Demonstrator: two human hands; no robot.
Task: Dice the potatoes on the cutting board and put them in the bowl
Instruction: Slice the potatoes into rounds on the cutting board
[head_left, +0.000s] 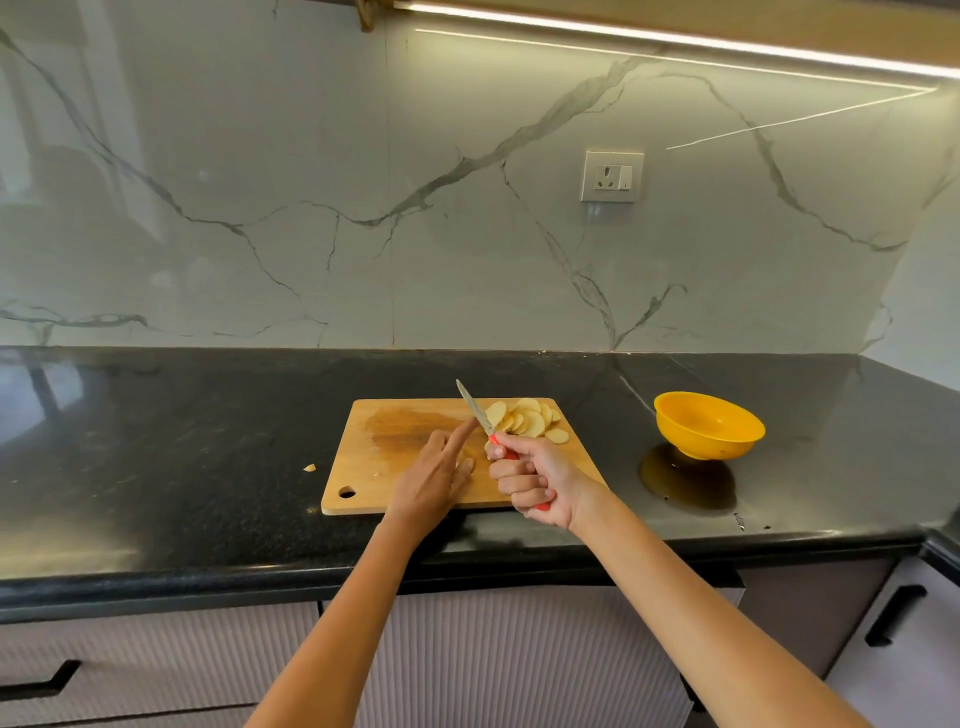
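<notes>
A wooden cutting board (395, 457) lies on the black counter. Several pale potato slices (530, 418) are piled at its far right corner. My right hand (535, 480) grips the red handle of a small knife (475, 410), whose blade points up and away over the board. My left hand (436, 478) rests on the board just left of the knife, its index finger stretched out and touching the blade's side. A bit of potato seems to sit under that hand, mostly hidden. A yellow bowl (709, 426) stands to the right of the board; nothing shows inside it.
A small potato scrap (309, 467) lies on the counter (182, 441) left of the board. A marble backsplash with a wall socket (612, 175) rises behind. Drawers with black handles sit below the counter edge.
</notes>
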